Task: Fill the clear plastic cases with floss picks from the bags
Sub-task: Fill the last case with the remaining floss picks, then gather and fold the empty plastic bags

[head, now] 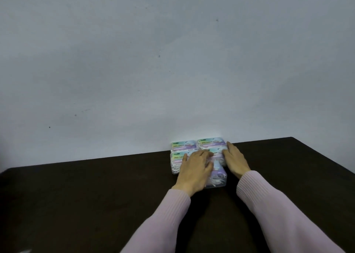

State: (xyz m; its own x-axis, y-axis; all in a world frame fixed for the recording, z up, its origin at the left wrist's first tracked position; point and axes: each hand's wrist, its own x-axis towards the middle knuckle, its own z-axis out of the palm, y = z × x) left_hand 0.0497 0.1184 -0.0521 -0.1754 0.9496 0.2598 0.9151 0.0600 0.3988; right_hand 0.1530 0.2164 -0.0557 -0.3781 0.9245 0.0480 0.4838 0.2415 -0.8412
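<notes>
Several clear plastic cases with pastel labels and white floss picks inside stand grouped at the back of the dark table, against the wall. Two form a back row: one on the left (pixel 183 144), one on the right (pixel 211 142). A front left case (pixel 175 161) lies partly under my left hand (pixel 194 167), which rests flat on the group with fingers spread. A nearer case (pixel 218 177) juts toward me between my hands. My right hand (pixel 235 159) lies flat against the right side of the group, fingers extended. No bags are in view.
The dark brown table (pixel 96 195) runs to a pale grey-blue wall (pixel 172 60). Its right edge angles away at the far right. Pink sleeves cover both my forearms.
</notes>
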